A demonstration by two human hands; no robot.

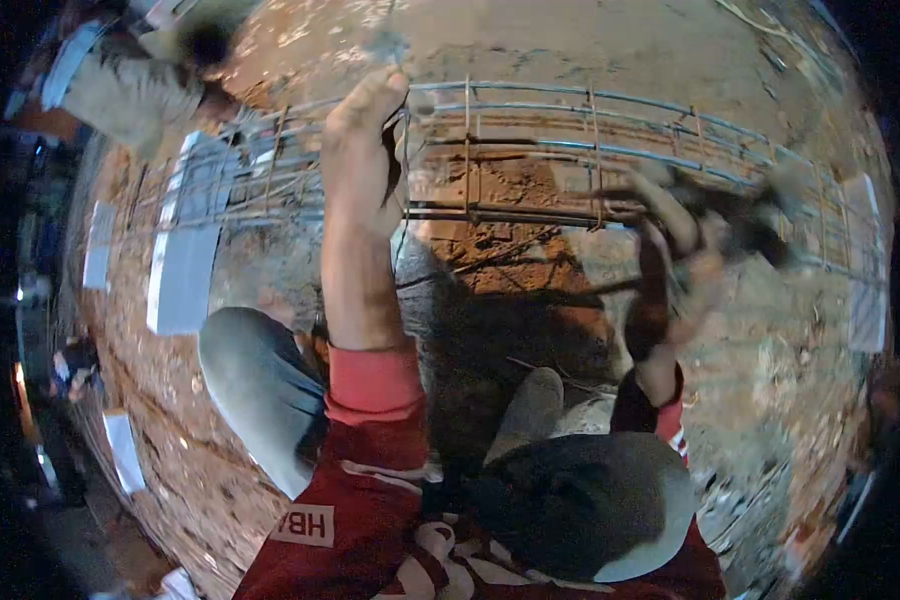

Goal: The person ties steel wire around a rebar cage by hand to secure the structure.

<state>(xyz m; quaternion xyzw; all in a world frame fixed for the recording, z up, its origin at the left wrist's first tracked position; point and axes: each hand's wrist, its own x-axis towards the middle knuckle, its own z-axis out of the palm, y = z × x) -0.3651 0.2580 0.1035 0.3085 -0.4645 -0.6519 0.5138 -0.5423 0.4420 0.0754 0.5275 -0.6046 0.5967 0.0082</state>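
Note:
My left hand (368, 130) is raised at the upper middle, at the near side of a long cage of steel bars (530, 145). Its fingers are closed on a thin dark wire (402, 225) that hangs down past the wrist. My right hand (685, 235) is by the right part of the cage, smeared by motion; its fingers cannot be made out clearly. A dark blurred shape (760, 220) shows just beside it, too unclear to name. Thin upright ties (468, 150) cross the long bars between my hands.
Another person's arm (210, 100) reaches to the cage at the upper left. White blocks (182, 275) stand at the left and another block (867, 265) at the right. Reddish soil (515, 255) lies under the bars. My knees (255, 385) are bent below.

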